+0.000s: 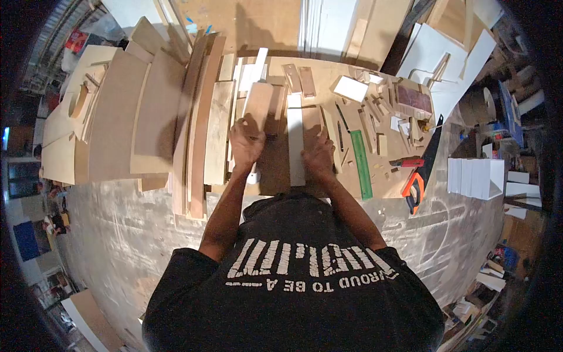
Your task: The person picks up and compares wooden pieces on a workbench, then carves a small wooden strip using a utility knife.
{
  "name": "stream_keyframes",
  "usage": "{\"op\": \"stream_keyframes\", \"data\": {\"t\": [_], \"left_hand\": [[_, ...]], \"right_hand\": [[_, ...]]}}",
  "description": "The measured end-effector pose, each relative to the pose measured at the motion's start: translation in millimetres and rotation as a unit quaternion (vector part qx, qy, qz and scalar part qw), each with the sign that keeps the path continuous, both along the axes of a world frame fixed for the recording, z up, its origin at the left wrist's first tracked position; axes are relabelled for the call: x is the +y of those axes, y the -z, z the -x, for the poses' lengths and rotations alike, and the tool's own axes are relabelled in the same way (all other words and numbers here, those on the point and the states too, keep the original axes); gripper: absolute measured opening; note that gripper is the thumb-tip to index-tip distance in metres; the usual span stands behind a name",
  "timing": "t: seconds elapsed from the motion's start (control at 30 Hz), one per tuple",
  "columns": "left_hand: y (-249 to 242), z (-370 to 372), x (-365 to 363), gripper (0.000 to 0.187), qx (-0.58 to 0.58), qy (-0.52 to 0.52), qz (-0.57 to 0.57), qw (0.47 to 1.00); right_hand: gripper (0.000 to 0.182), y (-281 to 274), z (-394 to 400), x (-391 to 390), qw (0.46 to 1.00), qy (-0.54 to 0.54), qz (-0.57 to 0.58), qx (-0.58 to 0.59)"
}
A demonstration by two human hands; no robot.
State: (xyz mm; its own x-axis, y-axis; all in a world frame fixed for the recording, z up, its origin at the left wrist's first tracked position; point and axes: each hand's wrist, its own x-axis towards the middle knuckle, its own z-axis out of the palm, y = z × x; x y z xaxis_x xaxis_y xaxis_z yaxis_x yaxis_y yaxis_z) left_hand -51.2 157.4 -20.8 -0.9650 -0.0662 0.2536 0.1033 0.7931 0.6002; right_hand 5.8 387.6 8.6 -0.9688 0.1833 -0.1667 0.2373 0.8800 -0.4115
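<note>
My left hand (247, 142) is closed around the near end of a light brown wooden board (258, 101), which slants away from me over the workbench. Fingers bent, my right hand (319, 155) grips a flat brown board (312, 119) at its right side. A long white strip (296, 144) lies between my hands, along the left edge of that board. Beneath and between them is a darker brown panel (274, 158). The undersides of both hands are hidden.
Right of my hands lie a green ruler-like strip (361, 164), a pencil (340, 136), a red-handled cutter (407, 162) and a handsaw (415, 190) with an orange handle. Wood offcuts (375, 111) are scattered behind them. Tall boards (199, 126) stand close on the left.
</note>
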Motion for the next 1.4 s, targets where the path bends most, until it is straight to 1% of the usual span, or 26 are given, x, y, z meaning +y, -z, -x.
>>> {"op": "stream_keyframes", "data": {"t": [0.1, 0.13, 0.17, 0.2, 0.23, 0.3, 0.33, 0.4, 0.43, 0.53, 0.57, 0.6, 0.63, 0.7, 0.73, 0.83, 0.9, 0.93, 1.0, 1.03, 1.1, 1.17, 1.23, 1.3, 1.37, 1.4], "left_hand": [[0.5, 6.7, -25.3, 0.066, -0.075, -0.067, -0.264, 0.959], [-13.4, 5.3, -32.5, 0.062, -0.054, -0.062, -0.282, 0.956], [-7.8, 5.0, -41.2, 0.059, -0.033, -0.096, -0.226, 0.969], [-6.4, 5.4, -48.6, 0.058, -0.002, -0.083, -0.210, 0.974], [-4.7, 5.7, -56.2, 0.057, 0.030, -0.072, -0.192, 0.978], [-5.5, 3.7, -71.8, 0.059, 0.060, -0.074, -0.051, 0.994], [-6.6, 2.3, -75.9, 0.061, 0.073, -0.074, 0.020, 0.994], [8.0, 2.4, -78.7, 0.063, 0.043, -0.078, 0.080, 0.993], [4.8, 2.9, -76.8, 0.065, 0.029, -0.079, 0.111, 0.990], [-27.6, -7.9, -42.2, 0.065, 0.072, -0.074, 0.076, 0.992], [-14.8, -10.7, -33.8, 0.062, 0.046, -0.051, 0.068, 0.995], [-34.9, -16.2, -15.9, 0.054, 0.005, -0.002, 0.040, 0.999], [-18.3, -20.6, -1.1, 0.050, -0.081, 0.020, -0.021, 0.996], [22.2, -27.3, 29.0, 0.044, -0.150, 0.076, -0.069, 0.983], [36.9, -30.6, 44.4, 0.043, -0.134, 0.109, -0.057, 0.983], [44.3, -37.8, 72.4, 0.046, -0.161, 0.173, -0.008, 0.972], [58.4, -51.0, 87.1, 0.051, -0.126, 0.171, 0.035, 0.977], [90.6, -62.0, 98.0, 0.053, -0.065, 0.157, 0.061, 0.984], [100.4, -77.7, 99.9, 0.057, 0.066, 0.141, 0.097, 0.983], [79.5, -84.3, 100.0, 0.059, 0.135, 0.140, 0.107, 0.975], [36.0, -87.7, 102.8, 0.060, 0.100, 0.154, 0.076, 0.980], [7.6, -82.8, 101.1, 0.059, -0.111, 0.174, -0.008, 0.978], [70.9, -85.6, 75.2, 0.056, -0.088, 0.174, 0.072, 0.978], [78.9, -104.7, 38.7, 0.053, -0.111, 0.100, 0.029, 0.988], [7.6, -133.2, 24.5, 0.051, -0.160, -0.025, 0.013, 0.987], [4.7, -142.4, 22.6, 0.050, -0.088, -0.066, 0.013, 0.994]], "right_hand": [[0.082, 0.7, 11.1, 5.4, 0.998, 0.014, 0.030, -0.045], [0.079, 7.8, 14.8, 10.1, 0.997, 0.023, 0.063, -0.047], [0.076, 35.8, 15.4, 17.3, 0.991, 0.042, 0.127, -0.030], [0.074, 31.6, 16.7, 15.0, 0.980, 0.059, 0.191, -0.013], [0.071, 27.0, 15.5, 14.0, 0.981, 0.080, 0.176, -0.029], [0.065, 10.6, 7.9, 10.0, 0.981, 0.118, 0.144, -0.063], [0.059, 9.5, 3.2, 6.7, 0.982, 0.115, 0.148, -0.009], [0.048, 7.2, -3.9, 2.7, 0.977, 0.109, 0.155, 0.101], [0.053, 18.5, -3.5, 4.6, 0.978, 0.080, 0.159, 0.111], [0.073, 57.3, 2.2, 6.0, 0.975, 0.007, 0.173, 0.139], [0.076, 64.3, 1.1, 0.5, 0.973, -0.007, 0.181, 0.145], [0.078, 67.3, -0.2, -5.1, 0.970, -0.021, 0.189, 0.152], [0.079, 63.6, -1.8, -9.6, 0.983, -0.026, 0.143, 0.111], [0.081, 41.6, -7.7, -17.5, 0.998, -0.033, 0.048, 0.030], [0.085, 28.3, -12.3, -20.8, 0.999, -0.026, 0.013, 0.022], [0.088, 14.8, -9.5, -5.9, 0.982, -0.021, 0.178, 0.061], [0.088, 8.8, -20.3, 7.4, 0.967, 0.054, 0.234, 0.082], [0.088, 5.0, -25.3, 16.1, 0.957, 0.090, 0.262, 0.092], [0.086, 1.1, -34.0, 41.1, 0.963, 0.072, 0.238, 0.106], [0.084, 1.8, -39.1, 53.5, 0.960, 0.052, 0.243, 0.126], [0.084, -1.6, -49.4, 71.3, 0.971, 0.034, 0.204, 0.121], [0.083, -8.6, -60.7, 82.0, 0.973, 0.026, 0.201, 0.113], [0.084, -11.6, -70.0, 89.5, 0.966, 0.028, 0.235, 0.105], [0.080, -2.0, -77.1, 98.0, 0.964, 0.019, 0.233, 0.130], [0.078, 17.4, -85.3, 111.0, 0.956, 0.002, 0.251, 0.151], [0.080, 14.5, -88.0, 113.9, 0.959, -0.011, 0.247, 0.141]]}}
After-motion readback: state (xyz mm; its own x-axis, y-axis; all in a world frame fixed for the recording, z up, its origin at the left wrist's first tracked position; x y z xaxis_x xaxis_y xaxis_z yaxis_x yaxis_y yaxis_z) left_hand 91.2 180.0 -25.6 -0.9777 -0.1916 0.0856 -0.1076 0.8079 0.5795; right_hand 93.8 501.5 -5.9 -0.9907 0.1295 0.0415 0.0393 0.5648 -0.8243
